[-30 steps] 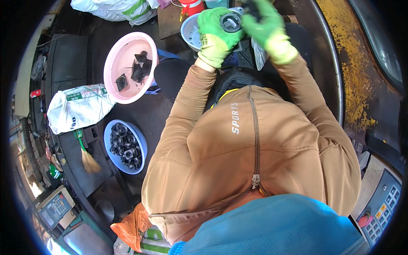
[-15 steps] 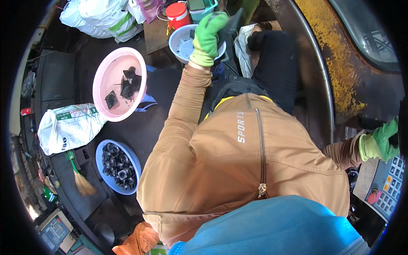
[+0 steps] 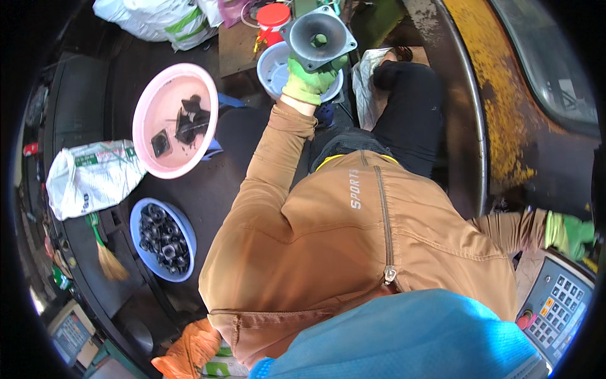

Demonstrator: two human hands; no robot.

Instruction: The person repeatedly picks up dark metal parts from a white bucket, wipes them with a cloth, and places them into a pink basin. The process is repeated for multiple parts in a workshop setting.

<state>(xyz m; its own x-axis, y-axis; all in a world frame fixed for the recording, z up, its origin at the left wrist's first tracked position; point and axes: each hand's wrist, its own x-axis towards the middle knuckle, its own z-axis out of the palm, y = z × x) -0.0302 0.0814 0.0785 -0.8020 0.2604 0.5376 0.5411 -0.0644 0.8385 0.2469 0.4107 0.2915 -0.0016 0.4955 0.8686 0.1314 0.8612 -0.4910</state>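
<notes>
In my gloved left hand (image 3: 307, 81) is a grey metal horn (image 3: 320, 39) with a square flange, a hole at each corner and a round funnel in the middle. Its wide mouth faces up toward me, and a bit of green glove shows through the hole at its bottom. Behind the hand stands a light blue basket (image 3: 270, 71), partly covered by the horn and hand. Far to the right, my gloved right hand (image 3: 568, 235) is beside a control panel (image 3: 555, 312) with many buttons and a red knob; its fingers fade into the dark rim.
To the left are a pink basin (image 3: 144, 123) with several dark flanged parts and a blue basin (image 3: 187, 243) full of black round parts. A white sack (image 3: 95, 183), a small broom (image 3: 112, 262) and a red-lidded jar (image 3: 274, 16) lie around. A rusty yellow machine (image 3: 499, 107) rises at the right.
The horn, blurred and edge-on before, has turned so its mouth faces me. My right hand has moved down a little along the right edge. The whole view has shifted slightly.
</notes>
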